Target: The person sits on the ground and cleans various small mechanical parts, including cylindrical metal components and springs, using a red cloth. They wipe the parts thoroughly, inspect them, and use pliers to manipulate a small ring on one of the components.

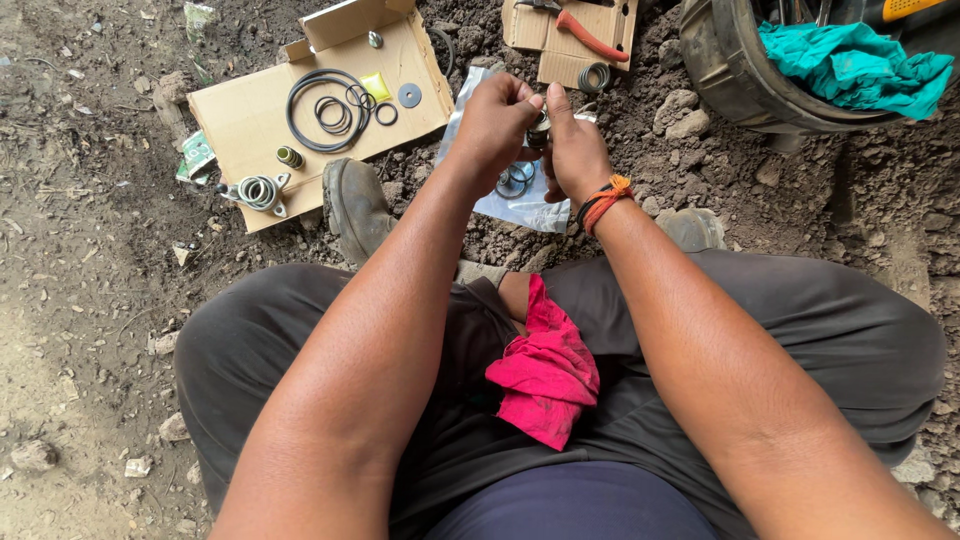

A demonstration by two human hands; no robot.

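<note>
My left hand [495, 120] and my right hand [572, 148] meet in front of me over the dirt ground, both closed around a small round metal part [540, 128] held between the fingertips. Much of the part is hidden by the fingers. Just below the hands lies a clear plastic bag [520, 205] with several dark rubber rings [514, 180] on it. An orange and black thread band sits on my right wrist. A pink rag [545, 375] lies in my lap.
A flattened cardboard box [255, 115] at the left carries black O-rings [328, 108], a washer [409, 95] and a yellow seal. Metal rings [260, 190] lie at its edge. Orange-handled pliers [590, 38] rest on cardboard behind. A black bucket [735, 75] holds a teal cloth [860, 65]. Stones dot the soil.
</note>
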